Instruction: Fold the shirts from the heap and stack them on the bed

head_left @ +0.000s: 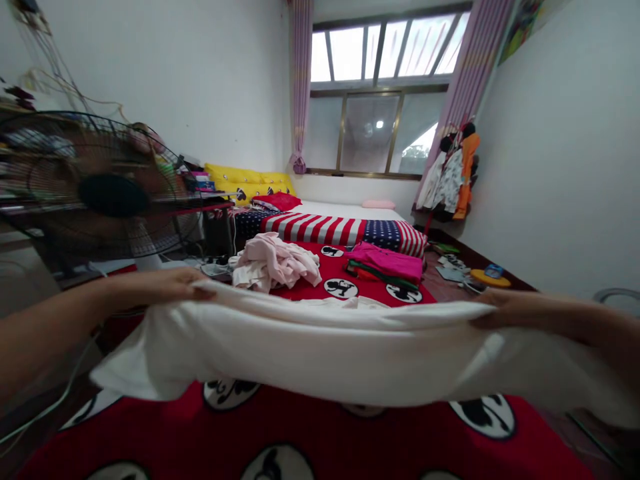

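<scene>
I hold a white garment (320,347) stretched wide above a red bed cover printed with round cartoon patches (320,440). My left hand (165,287) is closed on the cloth's upper left edge. My right hand (505,310) is closed on its upper right edge. The cloth sags between them and hangs down over the red cover. Its lower corners droop at the left and right.
A heap of pale pink clothes (277,261) and a folded magenta pile (390,261) lie further up the bed. A standing fan (100,193) is at the left. A stars-and-stripes blanket (345,230), yellow cushions (250,179), a clothes rack (453,177) and floor clutter (470,272) lie beyond.
</scene>
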A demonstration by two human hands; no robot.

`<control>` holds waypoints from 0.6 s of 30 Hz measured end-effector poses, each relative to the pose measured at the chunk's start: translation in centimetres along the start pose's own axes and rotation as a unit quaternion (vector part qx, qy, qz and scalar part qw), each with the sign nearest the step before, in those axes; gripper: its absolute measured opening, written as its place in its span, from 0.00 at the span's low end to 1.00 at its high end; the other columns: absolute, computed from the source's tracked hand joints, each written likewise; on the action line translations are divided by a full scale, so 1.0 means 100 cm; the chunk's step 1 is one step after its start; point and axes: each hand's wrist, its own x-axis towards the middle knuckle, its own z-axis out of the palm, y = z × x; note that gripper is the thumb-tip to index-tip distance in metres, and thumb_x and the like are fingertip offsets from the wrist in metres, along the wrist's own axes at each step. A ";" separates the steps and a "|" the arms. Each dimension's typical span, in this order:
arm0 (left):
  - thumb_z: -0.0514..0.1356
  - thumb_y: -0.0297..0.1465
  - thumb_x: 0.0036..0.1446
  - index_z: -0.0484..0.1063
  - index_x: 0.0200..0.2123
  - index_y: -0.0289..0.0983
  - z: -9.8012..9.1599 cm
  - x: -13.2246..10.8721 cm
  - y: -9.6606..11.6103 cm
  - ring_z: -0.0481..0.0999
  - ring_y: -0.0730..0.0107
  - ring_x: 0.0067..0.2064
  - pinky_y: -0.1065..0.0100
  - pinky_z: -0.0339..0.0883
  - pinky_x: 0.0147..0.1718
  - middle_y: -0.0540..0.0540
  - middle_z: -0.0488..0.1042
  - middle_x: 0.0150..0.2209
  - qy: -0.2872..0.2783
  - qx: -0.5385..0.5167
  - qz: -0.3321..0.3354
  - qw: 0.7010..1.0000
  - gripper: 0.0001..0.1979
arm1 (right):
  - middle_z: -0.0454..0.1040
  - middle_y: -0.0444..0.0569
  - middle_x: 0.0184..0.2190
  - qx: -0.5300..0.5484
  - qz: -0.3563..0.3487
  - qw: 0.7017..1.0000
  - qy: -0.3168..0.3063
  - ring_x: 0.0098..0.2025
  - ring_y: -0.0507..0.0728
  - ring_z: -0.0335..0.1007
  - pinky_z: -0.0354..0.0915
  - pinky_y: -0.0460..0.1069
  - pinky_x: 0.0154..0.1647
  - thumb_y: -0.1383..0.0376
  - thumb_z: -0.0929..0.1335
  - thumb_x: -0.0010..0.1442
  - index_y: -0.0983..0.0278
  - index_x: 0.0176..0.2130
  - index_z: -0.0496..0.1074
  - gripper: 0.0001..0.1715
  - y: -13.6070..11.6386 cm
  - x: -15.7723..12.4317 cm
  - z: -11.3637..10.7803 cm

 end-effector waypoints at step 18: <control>0.62 0.40 0.48 0.79 0.29 0.39 -0.039 -0.083 -0.012 0.74 0.62 0.33 0.69 0.66 0.31 0.46 0.77 0.30 -0.215 -0.132 0.002 0.968 0.11 | 0.79 0.57 0.31 0.102 -0.081 0.940 0.315 0.31 0.68 0.75 0.69 0.57 0.30 0.52 0.73 0.32 0.54 0.29 0.82 0.20 0.011 -0.088 0.076</control>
